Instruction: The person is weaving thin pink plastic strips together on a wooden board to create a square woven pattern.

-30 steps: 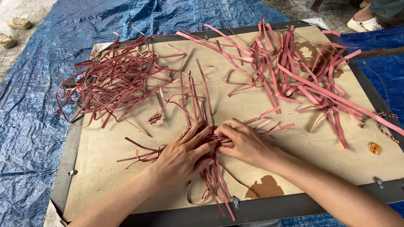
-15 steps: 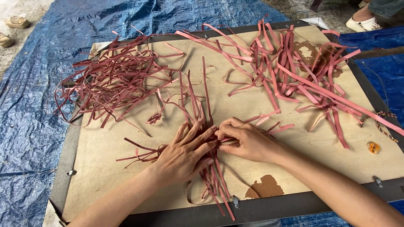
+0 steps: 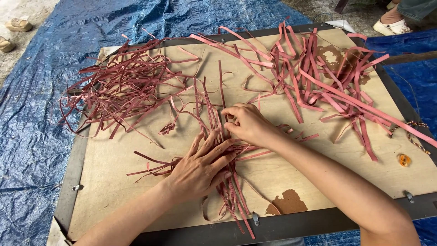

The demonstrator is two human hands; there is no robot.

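My left hand (image 3: pixel 200 166) lies flat, fingers spread, pressing down a crossed bundle of thin reddish strips (image 3: pixel 230 182) on a wooden board (image 3: pixel 136 173). My right hand (image 3: pixel 246 123) sits just beyond it, its fingertips pinching upright strips (image 3: pixel 218 98) that run away from me. More strips of the bundle fan out to the left (image 3: pixel 150 164) and toward the board's near edge.
A tangled heap of thin strips (image 3: pixel 123 86) lies at the board's far left; wider pink strips (image 3: pixel 327 77) pile at the far right. A small orange ring (image 3: pixel 404 160) rests near the right edge. Blue tarpaulin (image 3: pixel 27 150) surrounds the board. Another person's foot (image 3: pixel 396 20) shows at top right.
My right hand has moved slightly up along the strips, away from my left hand, which now lies flatter on the bundle. The camera view has shifted a little.
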